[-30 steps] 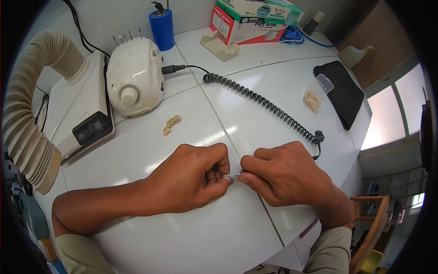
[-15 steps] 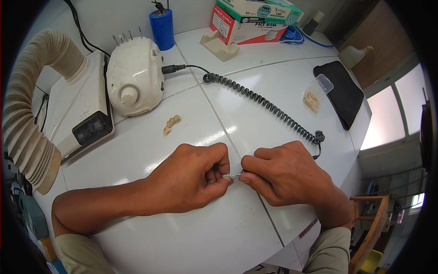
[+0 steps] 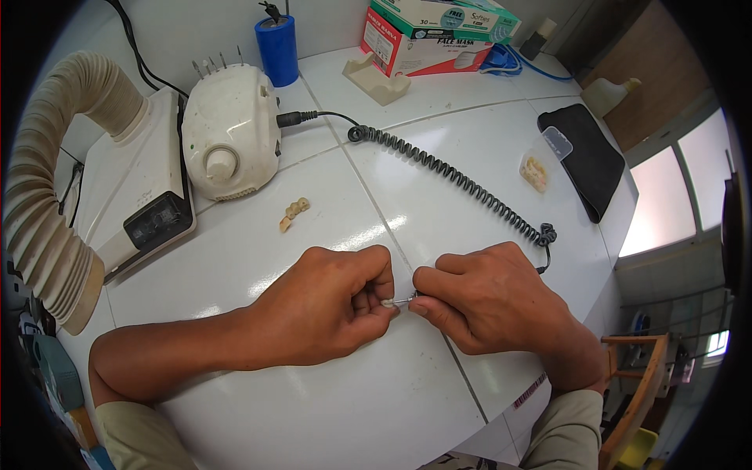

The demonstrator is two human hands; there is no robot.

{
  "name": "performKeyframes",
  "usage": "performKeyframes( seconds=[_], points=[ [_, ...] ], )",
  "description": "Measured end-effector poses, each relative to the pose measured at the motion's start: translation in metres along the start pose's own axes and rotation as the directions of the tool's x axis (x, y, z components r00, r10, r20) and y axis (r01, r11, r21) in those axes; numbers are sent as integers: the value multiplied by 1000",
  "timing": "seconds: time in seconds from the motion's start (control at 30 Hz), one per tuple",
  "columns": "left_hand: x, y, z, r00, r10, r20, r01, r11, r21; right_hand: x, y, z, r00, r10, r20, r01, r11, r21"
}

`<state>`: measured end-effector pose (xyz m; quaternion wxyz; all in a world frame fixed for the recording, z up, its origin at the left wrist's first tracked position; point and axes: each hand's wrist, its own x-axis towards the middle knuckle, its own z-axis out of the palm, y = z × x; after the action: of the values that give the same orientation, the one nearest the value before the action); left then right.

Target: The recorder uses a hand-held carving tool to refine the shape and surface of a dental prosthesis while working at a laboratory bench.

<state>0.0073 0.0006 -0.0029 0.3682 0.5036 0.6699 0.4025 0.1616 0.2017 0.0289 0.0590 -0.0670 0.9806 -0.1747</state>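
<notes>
My left hand is closed, thumb and fingers pinching a small whitish tooth-like piece that is mostly hidden. Opposite it, my right hand wraps round a rotary handpiece, whose body the fingers cover. Its thin metal bur points left and meets the piece, or comes very near it. A black coiled cord runs from the white control unit toward my right hand. Beyond my left hand, tooth-coloured dental pieces lie on the white tiled table.
At the left stands a white box-shaped machine with a ribbed hose. Along the back are a blue cylinder, a beige holder and mask boxes. A small clear container and black pouch lie at the right.
</notes>
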Motion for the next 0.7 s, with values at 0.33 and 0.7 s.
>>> performKeyframes(
  seconds=[0.33, 0.7],
  points=[
    [-1, 0, -1, 1000, 9, 5, -9, 1000, -12, -1, 2, -2, 1000, -7, 15, 7, 1000, 8],
    [-3, -4, 0, 999, 52, -7, -52, 999, 0, 0, 2, -2, 1000, 16, 16, -16, 1000, 10]
  ],
)
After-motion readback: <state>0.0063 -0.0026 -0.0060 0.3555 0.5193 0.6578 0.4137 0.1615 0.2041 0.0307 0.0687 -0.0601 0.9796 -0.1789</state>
